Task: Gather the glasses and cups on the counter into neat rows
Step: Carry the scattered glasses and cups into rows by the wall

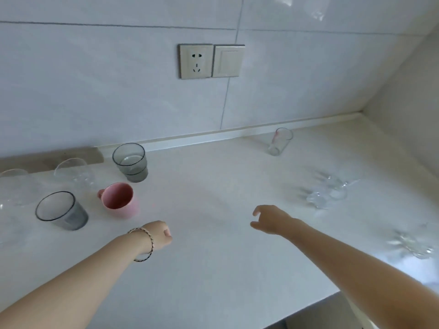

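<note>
Your left hand (pixel 158 233) over the middle of the worktop (pixel 213 276), fingers curled, empty, your right hand (pixel 270 219) loosely open, pink cup (pixel 120 201) and grey glasses (pixel 131 162) near the left edge, clear glasses (pixel 329 193) scattered towards the right edge.

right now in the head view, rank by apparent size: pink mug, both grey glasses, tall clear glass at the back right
1. front grey glass, largest, though closest to the camera
2. pink mug and back grey glass: too alike to rank
3. tall clear glass, smallest, but farthest away
</note>
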Tool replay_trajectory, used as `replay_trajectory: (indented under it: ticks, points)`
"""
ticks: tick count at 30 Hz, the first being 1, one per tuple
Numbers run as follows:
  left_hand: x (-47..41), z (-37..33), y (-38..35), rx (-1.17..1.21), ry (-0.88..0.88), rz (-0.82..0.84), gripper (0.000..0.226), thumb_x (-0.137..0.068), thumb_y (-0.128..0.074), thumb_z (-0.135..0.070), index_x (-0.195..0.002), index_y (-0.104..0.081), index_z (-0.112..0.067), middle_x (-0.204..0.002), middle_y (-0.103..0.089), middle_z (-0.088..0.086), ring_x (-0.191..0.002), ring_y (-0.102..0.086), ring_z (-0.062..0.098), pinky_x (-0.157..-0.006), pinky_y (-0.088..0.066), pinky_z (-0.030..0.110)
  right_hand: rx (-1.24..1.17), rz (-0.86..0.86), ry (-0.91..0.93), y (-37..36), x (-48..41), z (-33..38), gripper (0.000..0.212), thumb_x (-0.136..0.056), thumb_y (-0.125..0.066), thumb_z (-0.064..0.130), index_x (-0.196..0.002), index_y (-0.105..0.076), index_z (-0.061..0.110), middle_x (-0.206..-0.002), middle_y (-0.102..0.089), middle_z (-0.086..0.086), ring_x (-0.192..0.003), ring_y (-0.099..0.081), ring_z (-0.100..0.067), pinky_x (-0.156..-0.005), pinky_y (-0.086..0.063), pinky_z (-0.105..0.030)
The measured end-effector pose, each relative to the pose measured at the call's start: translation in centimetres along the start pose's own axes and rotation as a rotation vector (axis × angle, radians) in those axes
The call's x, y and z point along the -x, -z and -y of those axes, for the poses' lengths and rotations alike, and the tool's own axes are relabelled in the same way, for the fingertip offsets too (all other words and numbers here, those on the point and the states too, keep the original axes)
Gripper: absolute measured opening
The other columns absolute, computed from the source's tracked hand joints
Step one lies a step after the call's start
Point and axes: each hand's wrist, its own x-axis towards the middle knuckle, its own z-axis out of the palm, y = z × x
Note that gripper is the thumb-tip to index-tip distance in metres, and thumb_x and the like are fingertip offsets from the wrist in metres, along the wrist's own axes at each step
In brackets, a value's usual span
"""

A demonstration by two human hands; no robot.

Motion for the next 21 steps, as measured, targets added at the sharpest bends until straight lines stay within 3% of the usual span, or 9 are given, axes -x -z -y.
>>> replay_trajectory:
  ticks: [2, 6, 8, 11, 14, 17, 21]
  points:
    - [-0.9, -4.3, -0.8, -0.033, -0.014, 0.017, 0.016, -0.089, -0.044, -0.017, -0.074, -0.045, -0.022, -0.084, -0.044, 0.0, -0.08, -0.041, 0.019, -0.065, -0.033, 0.022, -0.022, -0.064, -0.037, 1.5, 0.2, -4.9, 0.041, -0.089, -0.054, 0.034, -0.128, -0.052, 0.019, -0.131, -0.056, -0.003, -0.123, -0.051, -0.02, -0.102, -0.042, -0.03]
    - [-2.6, -12.2, -2.8, -0.036, -0.063, 0.03, 0.034, -0.086, -0.042, -0.016, -0.058, -0.028, -0.028, -0.082, -0.037, 0.0, -0.079, -0.033, 0.017, -0.051, -0.018, 0.022, -0.022, -0.253, -0.1, 4.8, 0.1, -13.3, 0.047, -0.089, -0.057, 0.031, -0.133, -0.048, 0.016, -0.135, -0.048, -0.01, -0.127, -0.046, -0.026, -0.103, -0.038, -0.032]
    - [-3.0, -15.4, -3.7, -0.035, -0.08, 0.039, 0.03, -0.087, -0.042, -0.016, -0.061, -0.032, -0.027, -0.087, -0.038, 0.001, -0.079, -0.034, 0.018, -0.053, -0.022, 0.023, -0.04, -0.318, -0.125, 6.4, -0.5, -16.6, 0.057, -0.086, -0.061, 0.03, -0.138, -0.043, 0.015, -0.139, -0.042, -0.013, -0.131, -0.04, -0.03, -0.105, -0.037, -0.036]
    - [-3.3, -18.7, -4.9, -0.006, -0.075, 0.056, 0.013, -0.088, -0.042, -0.019, -0.077, -0.047, -0.024, -0.087, -0.047, -0.002, -0.082, -0.044, 0.019, -0.069, -0.036, 0.023, -0.073, -0.301, -0.167, 8.3, -2.0, -20.1, 0.079, -0.08, -0.069, 0.034, -0.146, -0.029, 0.017, -0.146, -0.031, -0.013, -0.137, -0.03, -0.032, -0.107, -0.037, -0.041]
    - [-3.6, -19.9, -5.5, -0.007, -0.057, 0.063, 0.013, -0.088, -0.042, -0.018, -0.078, -0.047, -0.023, -0.09, -0.048, -0.002, -0.084, -0.045, 0.018, -0.072, -0.036, 0.023, -0.071, -0.233, -0.181, 8.9, -3.8, -21.9, 0.094, -0.074, -0.074, 0.037, -0.148, -0.019, 0.02, -0.147, -0.028, -0.012, -0.137, -0.027, -0.034, -0.106, -0.037, -0.043]
    - [-3.4, -19.5, -5.5, -0.025, -0.006, 0.063, 0.012, -0.09, -0.041, -0.017, -0.081, -0.048, -0.022, -0.094, -0.051, -0.003, -0.089, -0.047, 0.016, -0.079, -0.035, 0.02, -0.063, -0.184, -0.172, 8.4, -5.5, -22.4, 0.094, -0.074, -0.075, 0.035, -0.147, -0.019, 0.02, -0.146, -0.03, -0.012, -0.136, -0.029, -0.036, -0.102, -0.04, -0.044]
    - [-3.1, -17.7, -5.5, -0.005, 0.071, 0.074, 0.018, -0.088, -0.042, -0.018, -0.072, -0.043, -0.024, -0.091, -0.047, -0.001, -0.083, -0.043, 0.019, -0.07, -0.035, 0.024, -0.089, -0.214, -0.181, 7.7, -6.7, -22.0, 0.085, -0.075, -0.074, 0.031, -0.145, -0.027, 0.019, -0.144, -0.033, -0.012, -0.129, -0.042, -0.035, -0.096, -0.044, -0.04]
